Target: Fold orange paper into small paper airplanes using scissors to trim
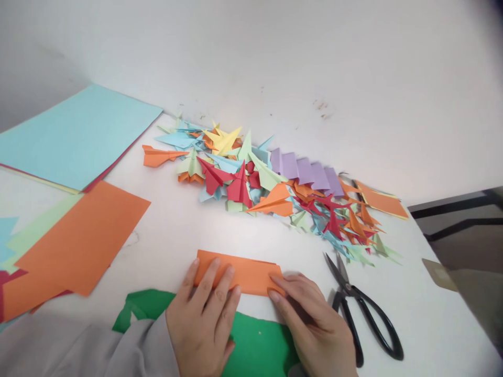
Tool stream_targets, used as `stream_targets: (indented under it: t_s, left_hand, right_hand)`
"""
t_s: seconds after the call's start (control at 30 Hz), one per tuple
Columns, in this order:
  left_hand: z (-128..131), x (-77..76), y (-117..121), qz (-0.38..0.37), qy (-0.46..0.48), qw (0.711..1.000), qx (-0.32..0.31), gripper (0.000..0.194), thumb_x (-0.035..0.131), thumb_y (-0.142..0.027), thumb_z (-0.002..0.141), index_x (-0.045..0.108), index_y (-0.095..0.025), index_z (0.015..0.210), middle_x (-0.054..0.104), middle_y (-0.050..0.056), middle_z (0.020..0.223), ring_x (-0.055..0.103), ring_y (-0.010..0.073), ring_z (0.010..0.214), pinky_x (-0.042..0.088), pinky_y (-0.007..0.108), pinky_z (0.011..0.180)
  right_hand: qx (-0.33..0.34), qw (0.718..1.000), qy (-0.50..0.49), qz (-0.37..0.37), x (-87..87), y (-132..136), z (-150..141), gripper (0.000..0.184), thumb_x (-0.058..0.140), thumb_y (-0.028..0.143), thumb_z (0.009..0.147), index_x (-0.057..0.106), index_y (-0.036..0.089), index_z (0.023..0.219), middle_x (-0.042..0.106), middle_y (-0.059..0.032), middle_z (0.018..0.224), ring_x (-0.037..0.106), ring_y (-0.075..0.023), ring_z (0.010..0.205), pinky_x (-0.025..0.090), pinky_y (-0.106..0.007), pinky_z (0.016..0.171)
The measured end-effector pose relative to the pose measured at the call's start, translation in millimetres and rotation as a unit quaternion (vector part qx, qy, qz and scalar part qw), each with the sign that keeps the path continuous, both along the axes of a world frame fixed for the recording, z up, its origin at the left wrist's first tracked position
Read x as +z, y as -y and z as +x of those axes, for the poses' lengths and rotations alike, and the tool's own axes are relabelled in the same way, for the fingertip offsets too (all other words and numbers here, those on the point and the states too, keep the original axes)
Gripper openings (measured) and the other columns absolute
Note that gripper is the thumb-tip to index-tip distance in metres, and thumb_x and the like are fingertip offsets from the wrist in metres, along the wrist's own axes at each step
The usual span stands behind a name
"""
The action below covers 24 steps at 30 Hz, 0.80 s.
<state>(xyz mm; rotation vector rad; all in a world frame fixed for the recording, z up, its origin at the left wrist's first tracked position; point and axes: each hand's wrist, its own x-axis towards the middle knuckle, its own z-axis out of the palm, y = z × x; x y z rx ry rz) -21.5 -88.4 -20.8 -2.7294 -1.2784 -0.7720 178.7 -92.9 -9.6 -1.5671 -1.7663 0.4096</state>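
A folded strip of orange paper (253,275) lies flat on the white table in front of me, its long folded layers slightly offset at the top right. My left hand (206,319) rests on its left part, fingers spread and pressed flat. At the right end, my right hand (314,322) pinches the paper's edge between thumb and fingers. Green material (259,343) lies beneath and between my hands. Close to my right hand are black-handled scissors (348,288), their blades slightly apart and pointing away from me.
Folded paper planes (239,180) in several colours are heaped along the wall, with purple folded pieces (308,170) among them. Large light-blue sheets (82,136) and orange sheets (90,235) lie at left. More orange paper (381,199) sits at far right, near the table edge.
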Motion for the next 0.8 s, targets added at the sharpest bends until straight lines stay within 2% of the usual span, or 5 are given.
stream_targets:
  t_s: [0.2,0.47,0.8]
  left_hand:
    - [-0.9,4.3,1.5,-0.037,-0.021,0.999,0.003,0.046,0.050,-0.044,0.076,0.057,-0.016,0.112,0.050,0.009,0.128,0.032,0.0299,0.126,0.017,0.052,0.105]
    - [-2.4,0.1,0.0,-0.027,0.005,1.000,-0.010,0.041,0.046,-0.038,0.079,0.060,-0.015,0.109,0.052,0.010,0.127,0.036,0.0295,0.124,0.019,0.051,0.105]
    - [-5.1,7.5,-1.7,-0.025,-0.009,0.999,-0.024,0.040,0.046,-0.039,0.080,0.061,-0.015,0.109,0.054,0.011,0.123,0.039,0.0299,0.122,0.020,0.050,0.105]
  right_hand:
    - [-0.028,1.000,-0.009,-0.001,-1.1,1.3,-1.6,0.019,0.065,0.023,0.074,0.067,0.023,0.093,0.067,-0.0045,0.087,0.061,-0.0198,0.084,0.051,-0.037,0.078]
    - [-0.041,0.999,0.009,-0.026,5.5,5.8,-10.8,0.022,0.060,0.024,0.078,0.065,0.022,0.099,0.063,-0.0065,0.088,0.059,-0.0203,0.086,0.050,-0.039,0.077]
    - [-0.053,0.998,0.019,-0.035,5.8,4.4,-12.9,0.025,0.058,0.025,0.079,0.064,0.022,0.103,0.062,-0.0053,0.084,0.058,-0.0191,0.083,0.049,-0.036,0.075]
